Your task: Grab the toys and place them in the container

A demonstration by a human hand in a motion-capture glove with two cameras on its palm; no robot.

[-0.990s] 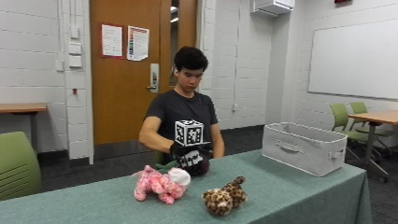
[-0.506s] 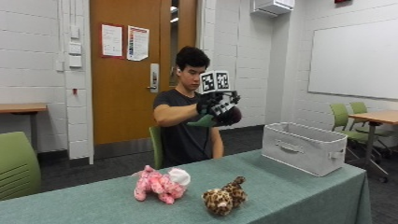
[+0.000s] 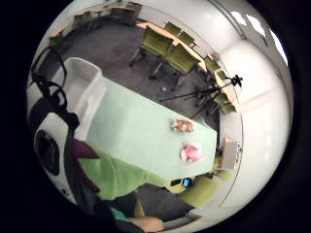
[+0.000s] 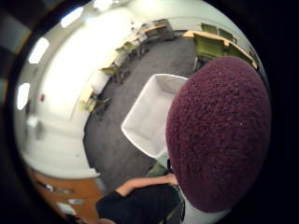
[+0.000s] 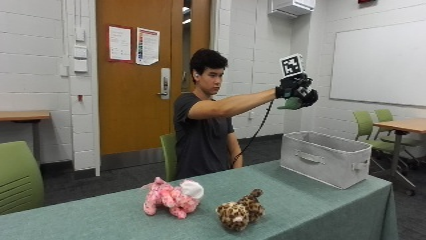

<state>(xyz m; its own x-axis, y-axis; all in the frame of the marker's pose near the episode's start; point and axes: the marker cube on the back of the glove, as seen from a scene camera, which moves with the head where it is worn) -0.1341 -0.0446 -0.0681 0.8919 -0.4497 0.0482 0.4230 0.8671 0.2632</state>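
My gloved right hand is stretched out high above the white fabric container at the table's right end. It grips a green and maroon plush toy. The maroon part of the toy fills much of the thumb side palm view, with the open container seen below it. Its green part shows in the little finger side view. A pink plush toy and a spotted leopard plush toy lie on the green tablecloth near the front, side by side.
Green chairs stand at the left and behind the table. A desk with more green chairs stands at the right by the whiteboard wall. A tripod stands on the floor across the table.
My hand has lifted the green and maroon toy from the table, raised it to head height, then swung it right until it hangs over the container.
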